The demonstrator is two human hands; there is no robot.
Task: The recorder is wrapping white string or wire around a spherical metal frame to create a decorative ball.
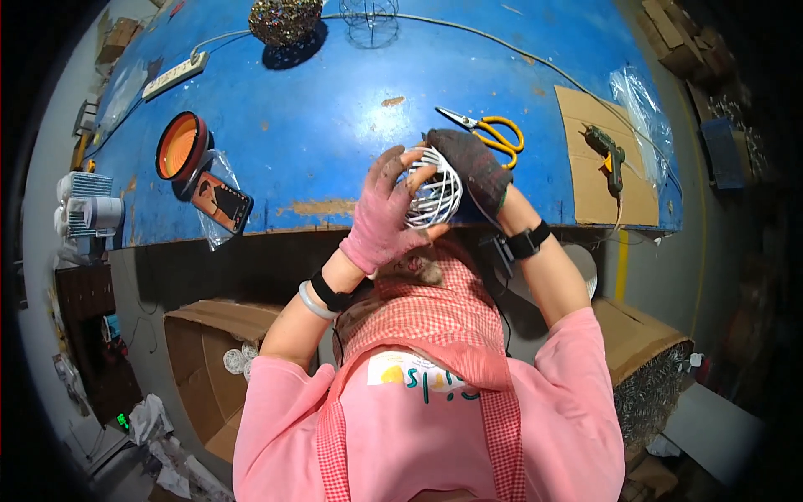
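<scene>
Both my hands hold a white wire ball (pixel 432 197) above the near edge of the blue table (pixel 335 109). My left hand (pixel 383 211), in a pink fingerless glove, cups the ball's left side with its fingers curled over the top. My right hand (pixel 473 165), in a dark grey glove, wraps the ball's upper right side. Both wrists wear black bands; the left also carries a pale bangle. Yellow-handled scissors (pixel 489 130) lie on the table just beyond my right hand.
A glue gun (pixel 609 155) lies on a cardboard sheet (pixel 594 180) at right. An orange bowl (pixel 180 146) and a phone in a plastic bag (pixel 219 201) sit at left. A power strip (pixel 174 75), a glittery ball (pixel 284 20) and a wire frame (pixel 370 18) are farther off. Cardboard boxes (pixel 209 351) stand below.
</scene>
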